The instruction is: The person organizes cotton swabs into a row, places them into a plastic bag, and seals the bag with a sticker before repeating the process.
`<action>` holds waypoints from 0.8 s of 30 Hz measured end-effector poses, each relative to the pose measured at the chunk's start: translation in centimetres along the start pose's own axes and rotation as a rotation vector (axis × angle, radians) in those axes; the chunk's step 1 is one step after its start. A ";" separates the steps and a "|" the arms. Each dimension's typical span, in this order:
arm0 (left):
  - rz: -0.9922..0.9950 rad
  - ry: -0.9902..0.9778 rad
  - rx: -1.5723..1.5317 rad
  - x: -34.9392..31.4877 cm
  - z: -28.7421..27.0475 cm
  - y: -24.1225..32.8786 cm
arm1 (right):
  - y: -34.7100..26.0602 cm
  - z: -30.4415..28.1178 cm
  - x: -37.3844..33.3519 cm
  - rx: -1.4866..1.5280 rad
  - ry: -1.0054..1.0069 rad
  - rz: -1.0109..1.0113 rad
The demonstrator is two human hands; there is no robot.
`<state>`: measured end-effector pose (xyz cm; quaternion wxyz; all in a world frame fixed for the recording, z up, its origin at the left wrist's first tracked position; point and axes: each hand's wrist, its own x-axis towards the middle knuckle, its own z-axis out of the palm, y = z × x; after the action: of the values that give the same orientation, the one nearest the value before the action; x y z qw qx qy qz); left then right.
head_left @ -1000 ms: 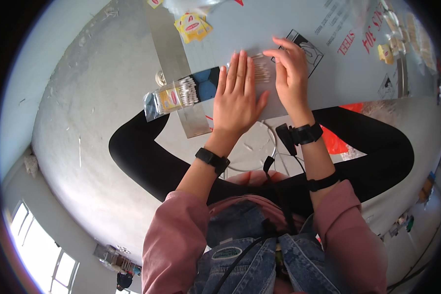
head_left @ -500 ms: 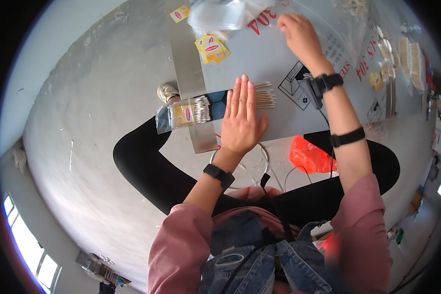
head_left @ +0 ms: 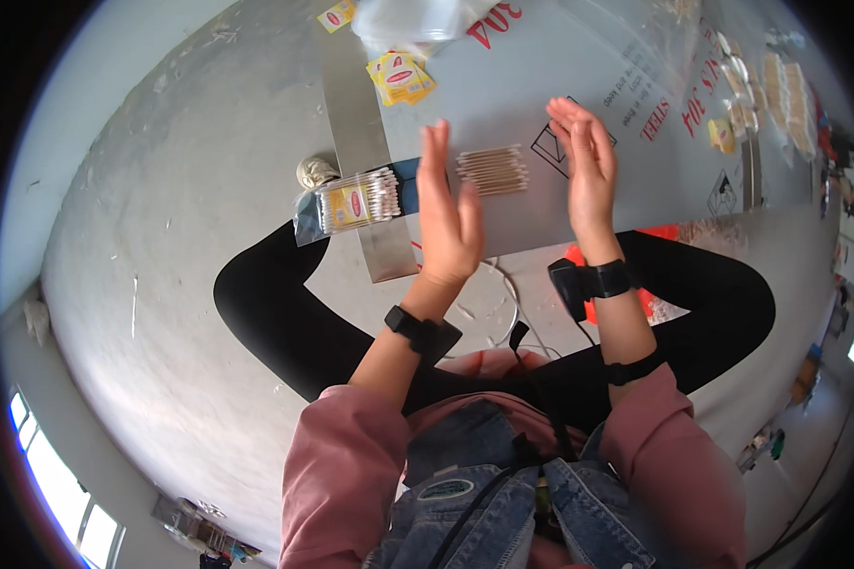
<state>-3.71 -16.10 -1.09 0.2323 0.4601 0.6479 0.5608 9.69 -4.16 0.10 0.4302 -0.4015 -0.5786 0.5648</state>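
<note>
A loose row of cotton swabs (head_left: 491, 171) lies side by side on the metal-sheet tabletop (head_left: 531, 223). My left hand (head_left: 449, 220) stands on edge just left of them, fingers straight and nothing held. On the swabs' other side, a gap away, my right hand (head_left: 590, 185) is raised with its fingers extended and slightly curved, also holding nothing. Left of my left hand, a clear bag (head_left: 308, 220) holds cotton swabs and a yellow card (head_left: 353, 204), its filled end facing right. A dark blue piece (head_left: 407, 182) sits between bag and hand, partly hidden.
Yellow cards (head_left: 400, 78) lie in a small pile near the far left, below clear plastic bags (head_left: 422, 21). Bundles of swabs (head_left: 789, 100) are at the far right. An orange-red bag (head_left: 657, 305) and a looped cable (head_left: 512, 299) are below the table edge.
My right hand has come down from the far side toward the swabs, its fingers straightening. My left hand has turned from flat over the swabs onto its edge, uncovering them.
</note>
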 end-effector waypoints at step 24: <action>-0.102 0.144 0.353 1.5 -12.2 1.2 | 2.8 6.5 -0.2 -1.069 -0.177 -0.542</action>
<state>-13.96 -21.08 3.58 0.1293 0.4192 0.7735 0.4575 3.45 -6.22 -2.64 0.2477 -0.3520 -0.8973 0.0977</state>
